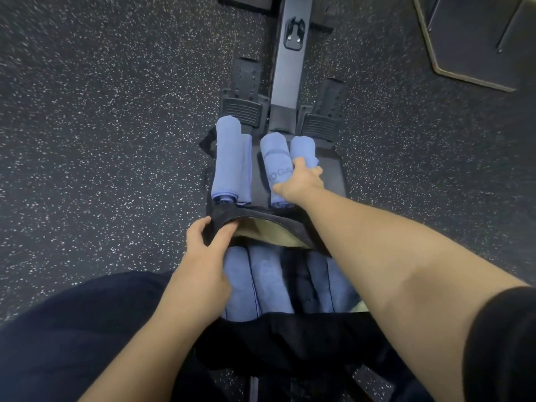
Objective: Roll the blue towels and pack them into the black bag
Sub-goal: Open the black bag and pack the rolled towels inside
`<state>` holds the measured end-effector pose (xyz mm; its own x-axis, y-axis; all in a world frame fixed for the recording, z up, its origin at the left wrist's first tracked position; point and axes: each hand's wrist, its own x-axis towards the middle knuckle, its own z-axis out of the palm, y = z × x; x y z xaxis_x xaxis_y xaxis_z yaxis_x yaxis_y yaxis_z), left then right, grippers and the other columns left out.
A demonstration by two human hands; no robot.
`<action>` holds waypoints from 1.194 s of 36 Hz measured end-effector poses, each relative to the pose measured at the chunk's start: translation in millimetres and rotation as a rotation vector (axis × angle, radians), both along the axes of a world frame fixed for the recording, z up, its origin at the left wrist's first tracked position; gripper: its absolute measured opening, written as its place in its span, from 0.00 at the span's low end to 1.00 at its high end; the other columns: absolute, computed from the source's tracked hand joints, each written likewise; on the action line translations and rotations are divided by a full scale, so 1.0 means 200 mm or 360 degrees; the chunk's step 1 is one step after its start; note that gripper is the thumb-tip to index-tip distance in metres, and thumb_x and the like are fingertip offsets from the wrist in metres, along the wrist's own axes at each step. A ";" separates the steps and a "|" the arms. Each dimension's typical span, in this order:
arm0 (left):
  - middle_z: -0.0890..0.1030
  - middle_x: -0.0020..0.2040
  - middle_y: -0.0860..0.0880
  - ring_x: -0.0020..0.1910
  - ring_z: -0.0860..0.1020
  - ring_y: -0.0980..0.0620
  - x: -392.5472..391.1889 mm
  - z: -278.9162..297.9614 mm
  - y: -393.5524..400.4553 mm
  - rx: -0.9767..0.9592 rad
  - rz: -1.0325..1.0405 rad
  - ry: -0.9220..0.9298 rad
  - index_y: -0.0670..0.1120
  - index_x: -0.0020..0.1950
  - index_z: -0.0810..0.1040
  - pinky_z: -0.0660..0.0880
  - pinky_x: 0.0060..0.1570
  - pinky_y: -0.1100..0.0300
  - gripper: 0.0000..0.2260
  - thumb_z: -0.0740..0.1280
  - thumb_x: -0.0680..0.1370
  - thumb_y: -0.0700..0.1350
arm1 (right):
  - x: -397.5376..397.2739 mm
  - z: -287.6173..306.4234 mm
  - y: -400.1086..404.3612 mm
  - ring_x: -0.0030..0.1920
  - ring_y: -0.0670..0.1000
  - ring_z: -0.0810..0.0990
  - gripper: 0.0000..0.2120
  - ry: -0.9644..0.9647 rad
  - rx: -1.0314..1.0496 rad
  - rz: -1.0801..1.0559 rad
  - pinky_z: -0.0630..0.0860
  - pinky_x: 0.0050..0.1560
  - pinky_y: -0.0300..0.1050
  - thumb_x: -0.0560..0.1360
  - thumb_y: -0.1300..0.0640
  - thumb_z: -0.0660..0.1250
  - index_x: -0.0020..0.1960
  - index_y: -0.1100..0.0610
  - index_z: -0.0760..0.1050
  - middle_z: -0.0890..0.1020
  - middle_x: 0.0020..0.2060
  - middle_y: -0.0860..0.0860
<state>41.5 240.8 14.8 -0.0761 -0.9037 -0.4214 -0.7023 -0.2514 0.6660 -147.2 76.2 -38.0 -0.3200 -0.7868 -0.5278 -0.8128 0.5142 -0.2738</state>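
Nearest us, black bag (278, 338), open, rolled blue towels (258, 282) packed inside. Our left hand (207, 248) pinches its flap; our right hand (301, 184) grips two rolled towels (277, 166) beyond it; third roll (230, 163) lies apart, leftward.

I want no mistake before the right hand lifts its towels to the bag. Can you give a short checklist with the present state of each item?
1. Right hand grips two rolled towels, the printed towel and the plain towel: ok.
2. Left hand holds the black bag flap open: ok.
3. Room in the bag beside the packed towels: a dark gap shows, ok.
4. Both rolls tight in the fingers: cannot tell.
5. Third towel fully rolled: not ok, a loose edge lies beside it.
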 end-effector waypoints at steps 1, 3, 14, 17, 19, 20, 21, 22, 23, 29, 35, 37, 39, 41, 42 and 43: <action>0.46 0.72 0.60 0.54 0.72 0.50 0.00 0.00 0.00 0.0000 -0.0005 -0.0004 0.61 0.74 0.60 0.74 0.53 0.55 0.38 0.56 0.70 0.29 | 0.00 0.02 0.01 0.49 0.59 0.69 0.29 -0.0033 -0.0031 -0.0011 0.66 0.45 0.48 0.72 0.46 0.69 0.67 0.49 0.60 0.60 0.63 0.57; 0.46 0.73 0.57 0.60 0.71 0.48 -0.01 0.00 0.00 -0.0022 -0.0010 -0.0002 0.59 0.74 0.60 0.72 0.55 0.57 0.38 0.56 0.70 0.29 | 0.02 0.07 0.02 0.47 0.58 0.69 0.28 -0.0115 -0.0127 -0.0024 0.66 0.46 0.47 0.72 0.46 0.68 0.67 0.49 0.60 0.61 0.63 0.57; 0.51 0.74 0.49 0.68 0.66 0.41 -0.01 0.01 0.01 -0.0182 0.0000 -0.0089 0.59 0.73 0.65 0.68 0.65 0.50 0.37 0.59 0.69 0.30 | 0.10 0.58 0.24 0.42 0.51 0.71 0.29 -0.0504 -0.0728 0.0123 0.65 0.47 0.40 0.69 0.53 0.72 0.65 0.49 0.63 0.62 0.54 0.52; 0.52 0.75 0.48 0.70 0.59 0.43 -0.04 0.04 0.02 -0.0217 -0.0025 -0.0284 0.65 0.73 0.62 0.63 0.67 0.48 0.37 0.61 0.71 0.33 | 0.09 0.67 0.37 0.40 0.40 0.69 0.28 -0.0633 -0.0898 0.0158 0.66 0.46 0.39 0.68 0.54 0.73 0.64 0.49 0.65 0.63 0.53 0.51; 0.50 0.76 0.51 0.71 0.54 0.46 -0.06 0.07 0.03 -0.0248 -0.0081 -0.0397 0.68 0.72 0.60 0.60 0.67 0.47 0.36 0.63 0.72 0.36 | 0.08 0.72 0.47 0.40 0.33 0.68 0.28 -0.0654 -0.0966 0.0196 0.65 0.44 0.36 0.67 0.55 0.74 0.62 0.49 0.65 0.64 0.53 0.50; 0.49 0.77 0.51 0.72 0.52 0.47 -0.07 0.08 0.03 -0.0272 -0.0116 -0.0413 0.68 0.72 0.61 0.59 0.68 0.48 0.35 0.63 0.72 0.38 | 0.07 0.73 0.51 0.41 0.30 0.68 0.27 -0.0657 -0.1003 0.0217 0.65 0.43 0.35 0.67 0.55 0.74 0.61 0.48 0.65 0.64 0.53 0.50; 0.49 0.77 0.52 0.73 0.50 0.48 -0.08 0.08 0.04 -0.0303 -0.0147 -0.0411 0.67 0.71 0.62 0.57 0.68 0.47 0.34 0.64 0.72 0.38 | 0.06 0.74 0.56 0.42 0.27 0.67 0.26 -0.0668 -0.1047 0.0235 0.66 0.42 0.32 0.66 0.55 0.74 0.59 0.47 0.65 0.64 0.53 0.49; 0.48 0.77 0.53 0.73 0.48 0.48 -0.08 0.08 0.04 -0.0328 -0.0173 -0.0406 0.66 0.71 0.64 0.56 0.69 0.47 0.33 0.64 0.72 0.39 | 0.05 0.74 0.61 0.44 0.26 0.67 0.26 -0.0684 -0.1089 0.0241 0.66 0.42 0.28 0.65 0.54 0.74 0.57 0.45 0.65 0.65 0.53 0.48; 0.47 0.78 0.53 0.74 0.46 0.48 -0.09 0.09 0.04 -0.0340 -0.0196 -0.0404 0.66 0.71 0.64 0.54 0.69 0.47 0.32 0.64 0.72 0.39 | 0.05 0.74 0.66 0.45 0.27 0.67 0.25 -0.0701 -0.1124 0.0234 0.66 0.44 0.26 0.65 0.53 0.75 0.55 0.42 0.64 0.65 0.52 0.47; 0.46 0.79 0.57 0.77 0.43 0.49 -0.11 0.10 0.02 -0.0408 -0.0259 -0.0386 0.60 0.73 0.64 0.46 0.71 0.50 0.34 0.63 0.70 0.37 | -0.02 0.66 0.97 0.47 0.38 0.69 0.26 -0.0519 -0.1123 0.0284 0.65 0.44 0.27 0.65 0.55 0.75 0.56 0.43 0.65 0.64 0.52 0.46; 0.52 0.77 0.62 0.72 0.49 0.56 -0.12 0.08 0.01 -0.0470 -0.0335 -0.0244 0.61 0.76 0.56 0.46 0.70 0.50 0.39 0.61 0.69 0.35 | -0.05 0.49 1.14 0.53 0.54 0.72 0.26 -0.0221 -0.1062 0.0387 0.70 0.49 0.44 0.62 0.47 0.69 0.57 0.42 0.63 0.60 0.54 0.45; 0.53 0.76 0.63 0.69 0.50 0.58 -0.11 0.07 0.01 -0.0492 -0.0292 -0.0185 0.61 0.77 0.52 0.47 0.68 0.54 0.39 0.60 0.71 0.35 | -0.04 0.46 1.17 0.53 0.55 0.72 0.26 -0.0185 -0.1060 0.0423 0.72 0.50 0.46 0.62 0.44 0.67 0.58 0.44 0.64 0.61 0.57 0.47; 0.53 0.77 0.62 0.70 0.52 0.55 -0.10 0.07 0.00 -0.0504 -0.0252 -0.0183 0.59 0.77 0.50 0.49 0.67 0.56 0.37 0.60 0.74 0.35 | -0.03 0.42 1.18 0.52 0.56 0.73 0.27 -0.0148 -0.1062 0.0478 0.72 0.48 0.45 0.62 0.43 0.66 0.58 0.47 0.65 0.63 0.58 0.50; 0.52 0.77 0.61 0.70 0.53 0.53 -0.09 0.07 -0.01 -0.0522 -0.0251 -0.0192 0.58 0.78 0.50 0.50 0.65 0.56 0.36 0.59 0.75 0.35 | -0.03 0.39 1.18 0.49 0.57 0.73 0.27 -0.0104 -0.1051 0.0528 0.72 0.44 0.45 0.61 0.46 0.69 0.57 0.49 0.66 0.65 0.57 0.52; 0.52 0.77 0.60 0.71 0.53 0.53 -0.09 0.08 -0.01 -0.0526 -0.0249 -0.0181 0.57 0.78 0.50 0.50 0.65 0.56 0.36 0.59 0.75 0.35 | -0.03 0.38 1.18 0.48 0.57 0.73 0.27 -0.0087 -0.1041 0.0553 0.72 0.43 0.45 0.60 0.49 0.71 0.57 0.49 0.66 0.65 0.56 0.52; 0.52 0.77 0.61 0.71 0.53 0.53 -0.09 0.08 -0.01 -0.0524 -0.0245 -0.0165 0.57 0.78 0.51 0.50 0.65 0.56 0.36 0.58 0.75 0.35 | -0.03 0.36 1.18 0.47 0.57 0.73 0.27 -0.0071 -0.1032 0.0578 0.73 0.41 0.46 0.59 0.51 0.72 0.55 0.50 0.67 0.66 0.55 0.52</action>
